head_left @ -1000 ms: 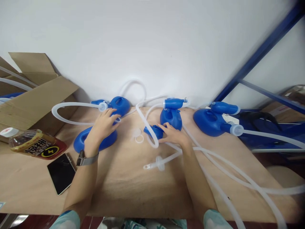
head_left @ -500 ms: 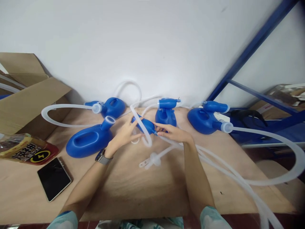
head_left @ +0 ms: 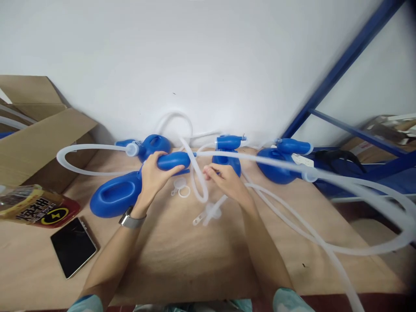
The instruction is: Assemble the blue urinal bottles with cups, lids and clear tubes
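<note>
My left hand (head_left: pixel 152 177) is wrapped around a smooth blue plastic piece (head_left: pixel 173 160), rounded and bottle-shaped, held sideways with its narrow tip to the right. A white flexible tube (head_left: pixel 224 154) runs rightward from near that tip. Just below the left hand lies a blue jug with a moulded handle (head_left: pixel 113 190); the hand hides its neck. My right hand (head_left: pixel 227 180) is closed, fingers curled in a pinch beside a tube loop (head_left: pixel 203 190); whether anything is in them is hidden. Between the hands lie a translucent cap (head_left: pixel 180 183) and a white ring (head_left: pixel 184 192).
More blue jugs stand at the back left (head_left: pixel 156 146), back middle (head_left: pixel 229 160) and right (head_left: pixel 274 167). A clamp-like white piece (head_left: pixel 199 219) lies in front. A phone (head_left: pixel 74 248), a drink bottle (head_left: pixel 39 206) and a cardboard box (head_left: pixel 52 141) are at left. A blue frame (head_left: pixel 341 60) rises at right.
My left hand has moved left and up with the blue piece. My right hand has come away from its tip, and a tube now stretches rightward from there.
</note>
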`<state>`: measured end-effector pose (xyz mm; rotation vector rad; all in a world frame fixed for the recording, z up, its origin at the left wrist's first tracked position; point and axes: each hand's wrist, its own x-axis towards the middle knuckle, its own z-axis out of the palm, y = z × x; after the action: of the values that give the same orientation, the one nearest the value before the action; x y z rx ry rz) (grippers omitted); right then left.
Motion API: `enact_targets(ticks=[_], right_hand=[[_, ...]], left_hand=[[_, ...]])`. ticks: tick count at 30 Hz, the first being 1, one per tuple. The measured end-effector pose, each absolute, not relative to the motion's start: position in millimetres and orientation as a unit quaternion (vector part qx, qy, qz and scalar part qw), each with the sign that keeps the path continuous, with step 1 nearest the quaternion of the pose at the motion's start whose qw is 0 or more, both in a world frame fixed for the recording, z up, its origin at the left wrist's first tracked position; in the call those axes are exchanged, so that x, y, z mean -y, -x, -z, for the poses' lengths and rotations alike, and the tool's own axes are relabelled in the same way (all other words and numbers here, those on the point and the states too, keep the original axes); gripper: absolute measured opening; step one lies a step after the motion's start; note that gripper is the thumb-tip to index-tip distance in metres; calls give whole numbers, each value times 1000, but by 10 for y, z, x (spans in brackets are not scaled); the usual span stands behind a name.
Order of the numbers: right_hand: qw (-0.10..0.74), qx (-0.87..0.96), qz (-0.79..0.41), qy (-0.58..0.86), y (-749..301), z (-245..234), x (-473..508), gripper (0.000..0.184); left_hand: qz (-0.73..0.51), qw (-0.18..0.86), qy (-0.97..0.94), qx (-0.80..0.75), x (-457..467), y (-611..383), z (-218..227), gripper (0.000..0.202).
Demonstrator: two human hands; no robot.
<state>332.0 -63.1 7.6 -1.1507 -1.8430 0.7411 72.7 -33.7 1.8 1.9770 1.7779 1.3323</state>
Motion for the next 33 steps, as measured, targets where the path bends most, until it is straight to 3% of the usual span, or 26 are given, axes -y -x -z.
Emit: enact_targets(ticks=[5, 8, 17, 25, 33], right_hand=[[438, 583, -532, 430, -3070, 389, 276, 33], [495, 485, -596, 405, -2890, 595, 176, 36], [507, 388, -667, 386, -2816, 763, 161, 37], [504, 359, -696, 363, -2822, 817, 127, 21], [555, 384, -636, 373, -2767, 795, 190, 37]], left_hand=[[-360, 104, -668, -643, 380, -737, -87, 57], [-315, 96, -694, -640, 383, -756, -64, 58], [-246, 15, -724, -644, 497, -777, -132, 65], [-216, 22, -729, -649, 523, -684, -262, 65], [-206, 22, -720, -663, 538, -723, -273, 64]])
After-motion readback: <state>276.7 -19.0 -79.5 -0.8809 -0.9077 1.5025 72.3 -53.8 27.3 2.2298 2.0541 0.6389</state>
